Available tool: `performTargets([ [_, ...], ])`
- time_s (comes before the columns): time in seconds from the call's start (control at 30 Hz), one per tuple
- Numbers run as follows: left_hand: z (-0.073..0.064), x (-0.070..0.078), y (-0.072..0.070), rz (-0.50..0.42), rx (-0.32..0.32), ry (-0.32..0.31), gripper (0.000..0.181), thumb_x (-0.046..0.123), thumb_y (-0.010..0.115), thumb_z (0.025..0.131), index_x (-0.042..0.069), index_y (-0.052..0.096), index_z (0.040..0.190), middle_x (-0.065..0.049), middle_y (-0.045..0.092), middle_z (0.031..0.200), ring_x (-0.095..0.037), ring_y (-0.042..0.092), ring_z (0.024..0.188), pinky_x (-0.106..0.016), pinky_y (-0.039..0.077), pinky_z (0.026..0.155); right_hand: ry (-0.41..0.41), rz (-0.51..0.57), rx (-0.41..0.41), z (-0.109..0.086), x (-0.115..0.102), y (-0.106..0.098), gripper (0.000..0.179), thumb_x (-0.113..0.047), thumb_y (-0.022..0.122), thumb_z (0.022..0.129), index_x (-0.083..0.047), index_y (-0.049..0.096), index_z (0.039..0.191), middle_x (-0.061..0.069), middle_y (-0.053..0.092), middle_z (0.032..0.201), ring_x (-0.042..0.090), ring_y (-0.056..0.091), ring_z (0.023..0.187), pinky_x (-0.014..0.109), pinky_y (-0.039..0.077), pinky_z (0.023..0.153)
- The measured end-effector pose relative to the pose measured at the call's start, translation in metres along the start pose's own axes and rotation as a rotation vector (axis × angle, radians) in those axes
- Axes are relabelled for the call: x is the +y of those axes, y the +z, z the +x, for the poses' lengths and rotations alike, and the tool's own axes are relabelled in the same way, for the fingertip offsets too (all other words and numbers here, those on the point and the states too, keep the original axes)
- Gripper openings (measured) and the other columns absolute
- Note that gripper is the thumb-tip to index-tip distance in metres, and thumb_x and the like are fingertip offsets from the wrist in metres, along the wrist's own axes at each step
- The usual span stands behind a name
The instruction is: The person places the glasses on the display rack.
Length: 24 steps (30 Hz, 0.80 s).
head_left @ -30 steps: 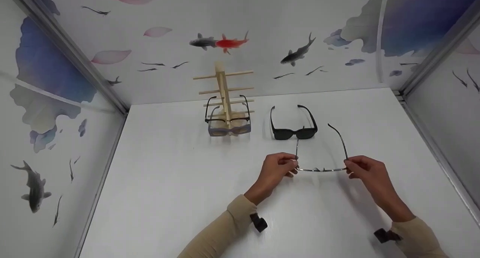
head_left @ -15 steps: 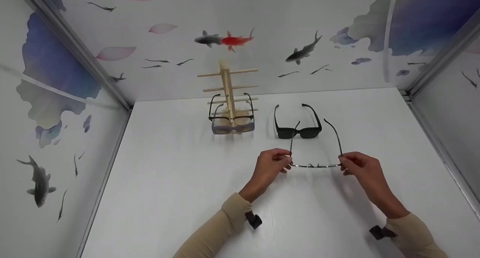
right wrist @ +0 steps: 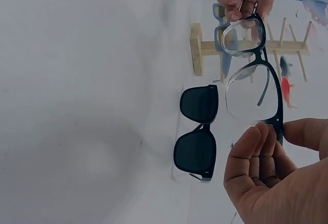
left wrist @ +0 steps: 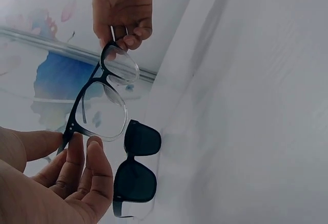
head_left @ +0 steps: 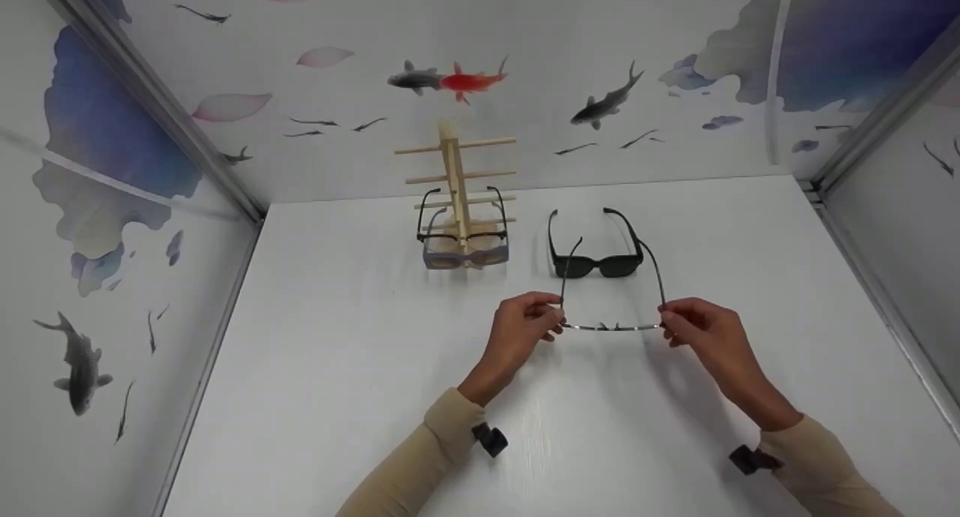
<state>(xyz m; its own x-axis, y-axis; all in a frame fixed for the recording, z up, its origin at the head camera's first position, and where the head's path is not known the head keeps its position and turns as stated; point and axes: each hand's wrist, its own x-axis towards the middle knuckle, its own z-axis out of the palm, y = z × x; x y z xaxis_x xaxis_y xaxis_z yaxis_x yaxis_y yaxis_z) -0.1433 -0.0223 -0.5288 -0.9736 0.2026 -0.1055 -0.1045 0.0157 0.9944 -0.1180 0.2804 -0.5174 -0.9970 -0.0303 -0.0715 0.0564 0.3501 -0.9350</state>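
Between both hands hangs a pair of eyeglasses point(head_left: 613, 327) with a dark upper rim and clear lower rims, its temples unfolded and pointing away from me. My left hand point(head_left: 521, 323) pinches the left hinge corner between thumb and fingers. At the other corner, my right hand point(head_left: 701, 329) holds the frame the same way. In the right wrist view the lenses of the eyeglasses point(right wrist: 248, 93) face the camera. Black sunglasses point(head_left: 598, 266) stand on the white table just beyond, temples open; the eyeglasses' temples overlap them in the head view.
A wooden display rack point(head_left: 455, 172) with several crossbars stands at the back, left of the sunglasses. Its lower bars carry black-rimmed glasses point(head_left: 487, 235) and blue-grey sunglasses point(head_left: 466, 259). Printed panels wall the white table point(head_left: 337, 367) at the back and sides.
Both hands have carried the eyeglasses to the left and slightly away from me, so the temples now overlap the black sunglasses. The head view has shifted slightly. Rack and sunglasses stay put.
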Motion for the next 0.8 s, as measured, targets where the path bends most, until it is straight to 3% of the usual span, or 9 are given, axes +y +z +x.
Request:
performTargets([
  [0.27,-0.006,0.002,-0.017,0.008,0.020,0.015,0.024,0.007,0.074,0.105,0.000,0.076,0.129,-0.010,0.080,0.101,-0.022,0.078,0.092,-0.033,0.067,0.081,-0.011,0.020,-0.036,0.004,-0.007,0.014,0.030,-0.018,0.070,0.111,0.007,0.071,0.128,0.012,0.075,0.105,0.017,0.070,0.092,0.026,0.065,0.081],
  [0.5,-0.009,0.004,-0.027,0.020,0.037,0.009,0.025,0.006,0.073,0.106,0.000,0.076,0.129,-0.018,0.080,0.106,-0.027,0.079,0.095,-0.034,0.066,0.082,-0.034,0.039,-0.057,0.009,-0.010,0.022,0.028,-0.016,0.070,0.111,0.007,0.072,0.127,0.016,0.074,0.106,0.017,0.070,0.090,0.027,0.065,0.080],
  [0.63,-0.011,0.007,-0.032,0.032,0.045,0.013,0.024,0.006,0.073,0.106,0.001,0.077,0.129,-0.012,0.080,0.103,-0.027,0.079,0.095,-0.033,0.066,0.081,-0.037,0.043,-0.060,0.009,-0.015,0.026,0.026,-0.015,0.069,0.111,0.006,0.072,0.126,0.010,0.074,0.103,0.017,0.070,0.089,0.027,0.064,0.079],
  [0.8,-0.014,0.009,-0.039,0.039,0.058,0.029,0.024,0.007,0.073,0.106,0.000,0.076,0.129,-0.010,0.080,0.102,-0.022,0.078,0.094,-0.033,0.066,0.082,-0.044,0.058,-0.068,0.012,-0.019,0.032,0.025,-0.013,0.070,0.110,0.007,0.072,0.125,0.016,0.074,0.105,0.018,0.070,0.088,0.027,0.064,0.079],
])
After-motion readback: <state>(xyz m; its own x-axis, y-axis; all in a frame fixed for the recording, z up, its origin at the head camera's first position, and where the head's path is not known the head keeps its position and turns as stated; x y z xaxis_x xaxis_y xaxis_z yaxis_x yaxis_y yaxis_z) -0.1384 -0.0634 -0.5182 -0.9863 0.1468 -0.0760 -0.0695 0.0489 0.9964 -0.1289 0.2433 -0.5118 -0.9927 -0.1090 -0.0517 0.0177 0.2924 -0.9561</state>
